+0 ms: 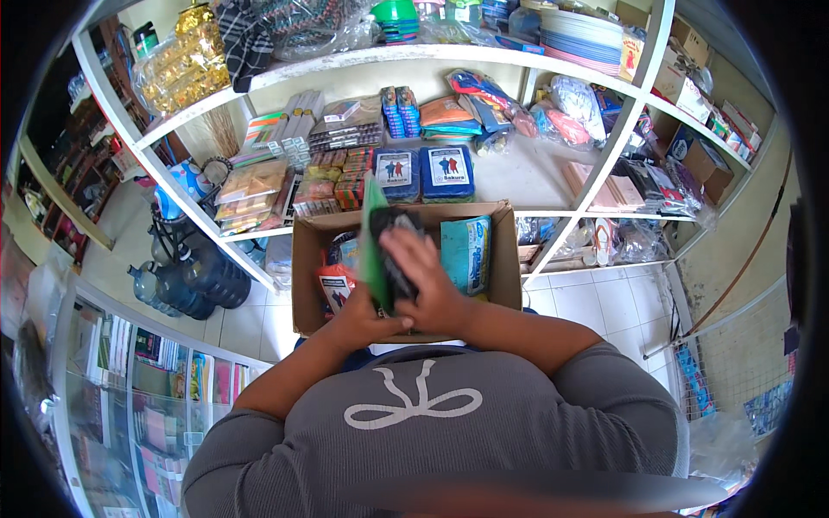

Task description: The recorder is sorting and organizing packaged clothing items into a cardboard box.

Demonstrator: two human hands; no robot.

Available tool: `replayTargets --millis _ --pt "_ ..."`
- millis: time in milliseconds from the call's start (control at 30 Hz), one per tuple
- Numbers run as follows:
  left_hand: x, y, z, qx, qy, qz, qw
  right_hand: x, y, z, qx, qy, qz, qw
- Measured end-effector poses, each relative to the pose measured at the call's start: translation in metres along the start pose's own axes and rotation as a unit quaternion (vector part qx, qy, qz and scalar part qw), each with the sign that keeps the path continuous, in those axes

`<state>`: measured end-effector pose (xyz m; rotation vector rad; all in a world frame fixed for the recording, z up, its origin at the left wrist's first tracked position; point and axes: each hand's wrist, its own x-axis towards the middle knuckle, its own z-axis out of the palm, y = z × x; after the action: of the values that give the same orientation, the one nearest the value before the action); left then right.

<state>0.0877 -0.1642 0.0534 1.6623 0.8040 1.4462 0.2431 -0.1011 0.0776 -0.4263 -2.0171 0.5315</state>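
Above an open cardboard box, my two hands hold a flat green packet and a dark packet upright, face to face. My left hand grips them low down, its fingers partly hidden behind the green one. Pressed against the dark packet's right side is my right hand, its fingers slanting up and left. Motion blurs both packets, so their exact kind is unclear. Inside the box, a blue plastic packet stands at the right and a red-and-white packet at the left.
Behind the box, a white shelf bears two blue wrapped packs, small colourful packs and stacked brown packets. Large water bottles stand on the floor at left. A glass display case is at lower left.
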Motion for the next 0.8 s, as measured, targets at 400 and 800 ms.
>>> replayTargets --millis 400,800 --pt "-0.002 -0.013 -0.029 0.003 0.084 -0.097 0.992 -0.001 -0.007 0.006 -0.059 -0.134 -0.108 0.983" --pt "0.019 0.023 -0.064 -0.528 0.134 -0.017 0.839 -0.04 0.081 0.001 0.474 0.043 0.418 0.773"
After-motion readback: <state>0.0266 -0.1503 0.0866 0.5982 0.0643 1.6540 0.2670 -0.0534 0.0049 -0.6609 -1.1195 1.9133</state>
